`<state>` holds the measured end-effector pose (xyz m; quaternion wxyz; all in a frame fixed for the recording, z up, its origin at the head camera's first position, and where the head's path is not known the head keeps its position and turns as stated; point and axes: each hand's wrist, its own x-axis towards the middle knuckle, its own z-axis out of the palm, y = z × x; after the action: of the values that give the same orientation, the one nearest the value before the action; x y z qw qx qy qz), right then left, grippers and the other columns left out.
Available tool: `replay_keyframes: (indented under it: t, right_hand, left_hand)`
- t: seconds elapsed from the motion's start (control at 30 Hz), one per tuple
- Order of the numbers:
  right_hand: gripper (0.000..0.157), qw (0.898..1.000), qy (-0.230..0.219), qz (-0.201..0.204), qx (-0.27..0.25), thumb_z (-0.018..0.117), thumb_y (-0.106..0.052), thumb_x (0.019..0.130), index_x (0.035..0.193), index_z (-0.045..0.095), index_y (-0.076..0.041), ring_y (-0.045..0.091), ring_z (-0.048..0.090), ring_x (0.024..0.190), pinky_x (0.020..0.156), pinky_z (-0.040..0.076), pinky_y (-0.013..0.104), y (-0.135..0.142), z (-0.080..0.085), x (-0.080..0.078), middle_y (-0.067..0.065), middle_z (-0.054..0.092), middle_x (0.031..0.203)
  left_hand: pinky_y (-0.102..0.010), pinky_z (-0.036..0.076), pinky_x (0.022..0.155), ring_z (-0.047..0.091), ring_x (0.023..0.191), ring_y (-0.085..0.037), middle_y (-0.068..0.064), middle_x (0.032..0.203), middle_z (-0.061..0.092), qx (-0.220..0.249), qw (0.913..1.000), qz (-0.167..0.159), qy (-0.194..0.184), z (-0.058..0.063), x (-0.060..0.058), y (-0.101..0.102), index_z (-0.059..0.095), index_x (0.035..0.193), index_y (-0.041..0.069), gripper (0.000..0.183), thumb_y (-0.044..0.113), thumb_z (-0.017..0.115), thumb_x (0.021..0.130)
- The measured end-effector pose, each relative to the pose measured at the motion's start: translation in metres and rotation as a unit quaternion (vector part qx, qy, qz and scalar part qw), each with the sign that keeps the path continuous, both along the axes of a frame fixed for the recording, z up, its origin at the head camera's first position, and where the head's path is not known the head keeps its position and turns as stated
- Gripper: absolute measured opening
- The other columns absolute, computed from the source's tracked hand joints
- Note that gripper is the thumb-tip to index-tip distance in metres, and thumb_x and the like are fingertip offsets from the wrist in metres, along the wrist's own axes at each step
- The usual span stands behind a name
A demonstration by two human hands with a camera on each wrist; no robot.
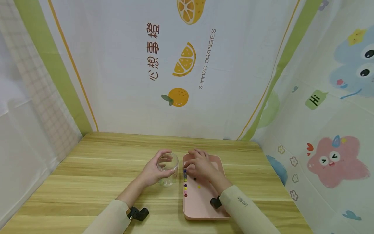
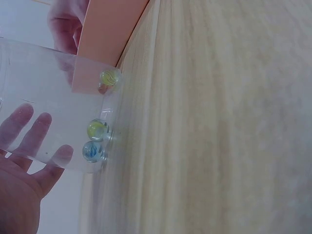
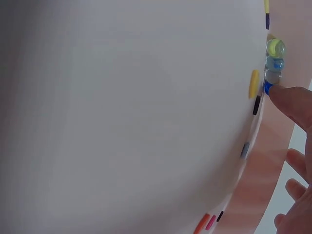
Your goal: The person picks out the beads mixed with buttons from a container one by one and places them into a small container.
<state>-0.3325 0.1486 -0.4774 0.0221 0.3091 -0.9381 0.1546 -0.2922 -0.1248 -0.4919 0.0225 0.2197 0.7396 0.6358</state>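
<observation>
My left hand (image 1: 154,169) holds a clear cylindrical jar (image 1: 170,175), thumb on the near side and fingers round the far side. Marbles lie at the jar's bottom; the left wrist view shows a yellow-swirled marble (image 2: 97,129) and a blue-swirled marble (image 2: 92,151). Beside it, my right hand (image 1: 201,166) reaches over the left wall of a pink tray (image 1: 201,206). One digit touches a dark blue marble (image 3: 267,87), at the end of a short row with a yellow-green marble (image 3: 276,48). The other fingers are apart from the marbles.
Small coloured discs are spread in the tray, including a black disc (image 1: 195,179) and a yellow disc (image 1: 199,187); several line its left wall. The tray and jar stand on a wooden table (image 1: 117,162). A printed white curtain (image 1: 125,97) hangs behind.
</observation>
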Motion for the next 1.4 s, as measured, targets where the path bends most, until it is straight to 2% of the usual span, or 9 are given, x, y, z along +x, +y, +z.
replay_keyframes:
  t: [0.27,0.6,0.73,0.9,1.07,1.2,1.4]
  right_hand:
    - [0.006,1.000,-0.004,-0.008,0.004,0.082,-0.025,0.098,0.101,0.086,-0.028,0.046,0.029,0.164,0.131,0.020,0.068,-0.0013,-0.0007,-0.0003,0.015,0.049,0.169]
    - [0.004,1.000,-0.009,-0.014,0.000,0.084,-0.028,0.097,0.095,0.083,-0.030,0.045,0.027,0.165,0.133,0.018,0.067,-0.0010,-0.0005,-0.0007,0.015,0.048,0.170]
    - [0.005,1.000,-0.003,-0.014,-0.002,0.086,-0.028,0.096,0.093,0.082,-0.031,0.045,0.029,0.164,0.131,0.021,0.068,0.0002,0.0004,-0.0016,0.015,0.050,0.169]
    - [0.005,1.000,0.013,-0.014,-0.002,0.084,-0.026,0.097,0.093,0.082,-0.030,0.047,0.033,0.162,0.128,0.027,0.072,0.0013,0.0017,-0.0031,0.016,0.053,0.166]
    - [0.003,1.000,0.001,-0.025,-0.009,0.085,-0.028,0.097,0.096,0.082,-0.028,0.047,0.032,0.163,0.129,0.025,0.072,0.0038,0.0011,-0.0031,0.016,0.052,0.167]
    - [0.005,0.999,0.003,-0.031,-0.012,0.085,-0.030,0.097,0.100,0.082,-0.027,0.044,0.034,0.163,0.130,0.025,0.070,0.0064,0.0012,-0.0015,0.015,0.054,0.166]
    - [0.005,0.998,0.006,-0.031,-0.049,0.084,-0.026,0.097,0.099,0.080,-0.025,0.045,0.038,0.159,0.128,0.026,0.072,0.0077,0.0041,0.0024,0.017,0.058,0.161]
  left_hand:
    - [-0.031,0.064,0.093,0.053,0.144,-0.055,-0.035,0.150,0.052,0.000,1.0000,0.000,-0.001,0.0005,0.0002,-0.0003,0.048,0.156,0.015,0.074,0.009,0.087,0.093]
    - [-0.033,0.063,0.093,0.055,0.143,-0.054,-0.036,0.150,0.053,-0.011,0.9999,0.005,0.001,0.0019,0.0012,0.0001,0.044,0.159,0.007,0.078,0.010,0.087,0.093]
    - [-0.037,0.063,0.094,0.055,0.143,-0.054,-0.035,0.149,0.054,-0.014,0.9999,0.008,0.004,0.0017,0.0012,0.0001,0.046,0.158,0.012,0.076,0.011,0.087,0.094]
    - [-0.037,0.063,0.095,0.056,0.142,-0.053,-0.035,0.149,0.054,-0.014,0.9998,0.009,0.006,0.0012,0.0016,0.0002,0.048,0.157,0.014,0.074,0.011,0.087,0.093]
    - [-0.035,0.063,0.094,0.057,0.141,-0.052,-0.035,0.148,0.054,-0.013,0.9998,0.009,0.009,0.0005,0.0015,0.0008,0.047,0.157,0.010,0.075,0.011,0.087,0.093]
    - [-0.040,0.063,0.096,0.057,0.141,-0.050,-0.034,0.148,0.055,-0.020,0.9997,0.011,0.011,-0.0004,0.0011,0.0006,0.046,0.158,0.009,0.076,0.011,0.087,0.094]
    - [-0.040,0.063,0.096,0.057,0.141,-0.051,-0.033,0.148,0.055,-0.018,0.9997,0.011,0.011,-0.0003,0.0010,0.0006,0.047,0.157,0.010,0.076,0.012,0.087,0.094]
